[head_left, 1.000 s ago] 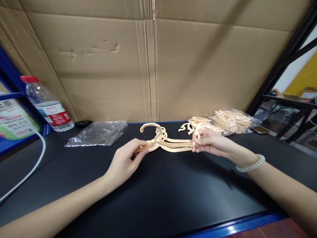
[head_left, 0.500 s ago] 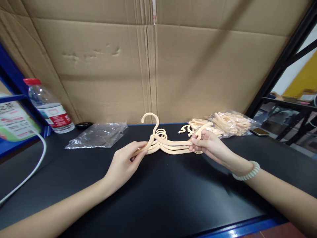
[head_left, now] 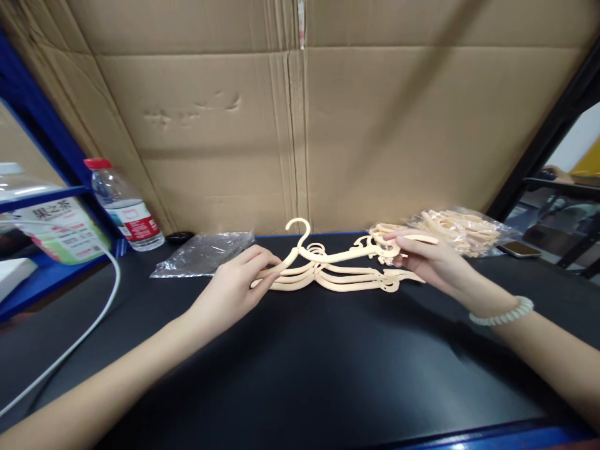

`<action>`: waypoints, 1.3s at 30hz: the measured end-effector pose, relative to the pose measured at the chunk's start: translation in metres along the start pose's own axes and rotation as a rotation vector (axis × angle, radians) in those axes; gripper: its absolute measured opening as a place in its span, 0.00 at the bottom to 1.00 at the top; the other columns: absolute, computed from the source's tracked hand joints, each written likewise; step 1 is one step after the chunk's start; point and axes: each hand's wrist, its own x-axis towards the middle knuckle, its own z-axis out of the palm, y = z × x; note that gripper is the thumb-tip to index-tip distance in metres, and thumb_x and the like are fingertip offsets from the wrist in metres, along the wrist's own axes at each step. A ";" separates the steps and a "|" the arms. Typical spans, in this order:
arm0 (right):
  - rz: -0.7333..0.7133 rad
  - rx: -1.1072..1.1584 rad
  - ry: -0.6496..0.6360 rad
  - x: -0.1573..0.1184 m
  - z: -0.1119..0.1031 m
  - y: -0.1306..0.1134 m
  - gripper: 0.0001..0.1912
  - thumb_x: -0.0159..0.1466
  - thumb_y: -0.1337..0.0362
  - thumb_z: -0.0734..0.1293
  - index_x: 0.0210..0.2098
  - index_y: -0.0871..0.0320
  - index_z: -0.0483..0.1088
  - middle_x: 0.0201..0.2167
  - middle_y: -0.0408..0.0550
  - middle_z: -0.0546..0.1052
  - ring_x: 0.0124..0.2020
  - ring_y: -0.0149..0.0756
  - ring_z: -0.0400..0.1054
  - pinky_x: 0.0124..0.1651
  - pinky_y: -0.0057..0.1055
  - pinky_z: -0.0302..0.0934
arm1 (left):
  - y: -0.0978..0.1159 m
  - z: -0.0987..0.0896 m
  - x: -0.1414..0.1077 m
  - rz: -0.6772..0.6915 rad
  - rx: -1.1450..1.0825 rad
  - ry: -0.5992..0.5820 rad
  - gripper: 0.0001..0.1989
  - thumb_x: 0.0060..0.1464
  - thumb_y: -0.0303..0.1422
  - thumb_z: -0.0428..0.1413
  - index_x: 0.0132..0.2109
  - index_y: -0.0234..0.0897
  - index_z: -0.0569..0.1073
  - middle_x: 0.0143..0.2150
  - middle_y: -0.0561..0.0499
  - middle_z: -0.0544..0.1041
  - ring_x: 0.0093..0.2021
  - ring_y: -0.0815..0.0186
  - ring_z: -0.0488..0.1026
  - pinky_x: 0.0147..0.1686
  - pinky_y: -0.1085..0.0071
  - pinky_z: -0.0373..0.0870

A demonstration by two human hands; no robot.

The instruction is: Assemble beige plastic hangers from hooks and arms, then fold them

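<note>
Several small cream plastic hangers [head_left: 328,275] lie stacked on the black table [head_left: 300,362] near the middle. My left hand [head_left: 234,284] pinches the left ends of the stack. My right hand [head_left: 424,259] holds the right end of the top hanger [head_left: 337,253], which is lifted a little above the others with its hook pointing up. A pale bead bracelet [head_left: 501,312] is on my right wrist.
A clear bag of more cream hangers [head_left: 462,228] lies at the back right, a phone [head_left: 518,248] beside it. An empty clear bag [head_left: 206,250] lies back left, near a water bottle [head_left: 124,206], a small dark object [head_left: 179,237] and a white cable [head_left: 84,331]. Cardboard [head_left: 300,125] walls the back.
My right hand has moved right and up, lifting the top hanger off the stack. The view has shifted left. My left hand stays on the stack's left end.
</note>
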 end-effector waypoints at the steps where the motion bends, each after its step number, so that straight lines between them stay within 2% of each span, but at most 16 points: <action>1: 0.019 -0.060 -0.039 0.002 -0.006 -0.003 0.13 0.52 0.55 0.75 0.34 0.54 0.79 0.33 0.47 0.76 0.30 0.32 0.68 0.33 0.31 0.67 | -0.002 -0.002 0.000 0.020 0.023 -0.033 0.12 0.63 0.37 0.48 0.39 0.37 0.74 0.37 0.48 0.76 0.34 0.65 0.74 0.35 0.71 0.69; 4: 0.030 -0.361 -0.227 0.004 -0.022 -0.012 0.13 0.52 0.55 0.75 0.34 0.54 0.79 0.29 0.47 0.78 0.29 0.35 0.70 0.34 0.33 0.67 | -0.007 -0.003 -0.001 0.048 0.094 -0.155 0.11 0.62 0.35 0.48 0.38 0.37 0.74 0.34 0.49 0.75 0.33 0.64 0.72 0.33 0.71 0.68; 8: -0.106 -0.781 -0.432 0.003 -0.029 -0.020 0.12 0.55 0.54 0.74 0.34 0.53 0.80 0.34 0.49 0.80 0.34 0.41 0.73 0.35 0.34 0.67 | -0.008 0.004 -0.007 0.078 0.141 -0.270 0.08 0.60 0.33 0.50 0.36 0.38 0.74 0.34 0.49 0.75 0.34 0.63 0.72 0.33 0.70 0.67; 14: -0.309 -1.009 -0.572 0.004 -0.026 -0.013 0.12 0.61 0.53 0.69 0.37 0.52 0.81 0.34 0.48 0.80 0.37 0.41 0.72 0.43 0.37 0.64 | -0.005 0.014 -0.010 0.120 0.148 -0.326 0.09 0.62 0.30 0.48 0.37 0.39 0.73 0.34 0.49 0.75 0.36 0.63 0.72 0.35 0.70 0.67; 20: -0.295 -1.080 -0.538 0.003 -0.025 -0.013 0.09 0.61 0.57 0.68 0.34 0.53 0.80 0.33 0.48 0.79 0.36 0.41 0.71 0.42 0.37 0.63 | -0.002 0.019 -0.011 0.124 0.149 -0.239 0.09 0.60 0.31 0.48 0.38 0.39 0.73 0.38 0.48 0.76 0.36 0.63 0.74 0.34 0.71 0.69; 25: -0.302 -1.138 -0.525 0.002 -0.026 -0.019 0.09 0.62 0.59 0.67 0.32 0.54 0.78 0.32 0.48 0.79 0.36 0.42 0.71 0.43 0.38 0.64 | 0.003 0.023 -0.013 0.144 0.231 -0.172 0.10 0.59 0.31 0.48 0.41 0.39 0.74 0.41 0.46 0.78 0.38 0.59 0.75 0.36 0.66 0.71; 28: -0.392 -1.138 -0.380 -0.002 -0.017 -0.016 0.11 0.64 0.59 0.64 0.40 0.54 0.76 0.39 0.51 0.79 0.43 0.45 0.71 0.49 0.42 0.63 | 0.009 0.027 -0.015 0.116 0.238 -0.153 0.11 0.59 0.32 0.49 0.45 0.38 0.73 0.47 0.44 0.77 0.46 0.55 0.74 0.43 0.59 0.71; 30: -0.427 -1.118 -0.277 -0.009 -0.002 -0.009 0.16 0.66 0.59 0.60 0.49 0.55 0.73 0.47 0.54 0.77 0.50 0.47 0.69 0.54 0.46 0.61 | 0.015 0.032 -0.019 0.072 0.242 -0.149 0.15 0.60 0.35 0.49 0.52 0.37 0.71 0.57 0.41 0.72 0.56 0.51 0.69 0.51 0.54 0.69; 31: -0.422 -1.116 -0.257 -0.014 0.008 -0.005 0.19 0.68 0.58 0.58 0.53 0.57 0.71 0.51 0.56 0.75 0.54 0.49 0.67 0.57 0.47 0.59 | 0.019 0.035 -0.022 0.050 0.251 -0.151 0.19 0.61 0.37 0.49 0.56 0.36 0.68 0.61 0.39 0.68 0.60 0.49 0.65 0.54 0.51 0.66; 34: -0.327 -1.214 -0.366 -0.030 0.036 0.010 0.30 0.70 0.53 0.53 0.65 0.63 0.57 0.64 0.61 0.61 0.66 0.51 0.53 0.66 0.52 0.47 | 0.024 0.044 -0.031 0.015 0.282 -0.206 0.30 0.62 0.45 0.46 0.66 0.33 0.57 0.69 0.37 0.55 0.68 0.45 0.53 0.60 0.44 0.57; 37: -0.266 -1.333 -0.445 -0.042 0.051 0.022 0.41 0.67 0.44 0.55 0.68 0.69 0.48 0.69 0.65 0.47 0.70 0.56 0.39 0.68 0.57 0.36 | 0.021 0.049 -0.037 0.011 0.274 -0.292 0.34 0.63 0.48 0.43 0.69 0.32 0.52 0.70 0.37 0.53 0.69 0.45 0.50 0.62 0.41 0.52; 39: -0.242 -1.351 -0.473 -0.044 0.051 0.026 0.44 0.66 0.41 0.54 0.68 0.70 0.47 0.69 0.66 0.44 0.70 0.58 0.37 0.68 0.59 0.36 | 0.017 0.051 -0.037 0.007 0.253 -0.324 0.35 0.63 0.49 0.42 0.69 0.32 0.52 0.69 0.37 0.54 0.69 0.45 0.50 0.62 0.40 0.50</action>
